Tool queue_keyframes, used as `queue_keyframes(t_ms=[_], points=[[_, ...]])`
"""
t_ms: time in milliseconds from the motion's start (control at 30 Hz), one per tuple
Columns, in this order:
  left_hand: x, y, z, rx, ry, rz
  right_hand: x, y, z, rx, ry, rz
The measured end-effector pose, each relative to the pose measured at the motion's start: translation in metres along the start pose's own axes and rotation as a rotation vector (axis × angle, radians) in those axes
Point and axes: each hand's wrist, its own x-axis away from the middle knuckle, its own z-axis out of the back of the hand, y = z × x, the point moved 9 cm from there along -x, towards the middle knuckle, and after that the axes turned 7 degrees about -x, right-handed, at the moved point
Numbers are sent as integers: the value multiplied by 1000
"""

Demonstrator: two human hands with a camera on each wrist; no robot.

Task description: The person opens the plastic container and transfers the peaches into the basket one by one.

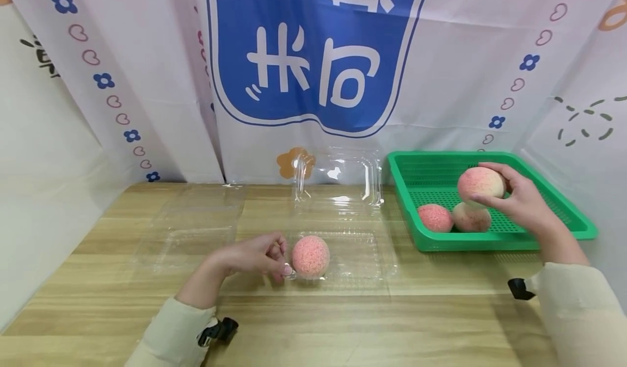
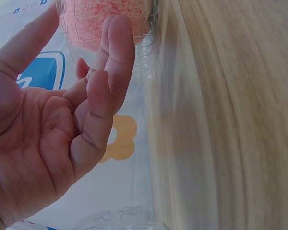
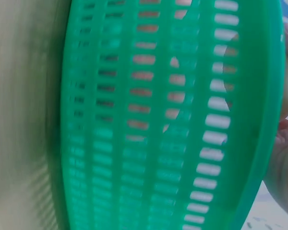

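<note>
Peaches were the items handled, shown against a wooden table (image 1: 343, 323) and a printed backdrop banner (image 1: 313, 51). A green slotted basket (image 1: 563, 203) stood at the table's right, with two peaches (image 1: 453, 218) resting touching each other on its floor. An open clear clamshell tray (image 1: 362, 258) lay at centre, its lid (image 1: 338, 179) raised behind; a second clear tray (image 1: 191, 231) lay to its left. The right hand (image 1: 519, 198) was curled round a third peach (image 1: 481, 185), held above the basket. One peach (image 1: 311, 256) sat in the open tray, where the left hand (image 1: 254, 255), fingers (image 2: 110, 72) loosely bent, pinched the tray's near-left edge just beside the fruit. Judged by appearance, each fruit was light, round and soft-skinned, easily bruised; a broad, gentle grasp across its widest part would suit.
</note>
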Motion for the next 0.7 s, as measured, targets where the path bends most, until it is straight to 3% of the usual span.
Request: queue_keyframes(t_ms=[300,700], points=[[-3,0,-4,2,-17,-1,-7,27,18,-33,22,-33],[-1,-1,-1,9,-4,10,-27,51,23,-9,17,-70]])
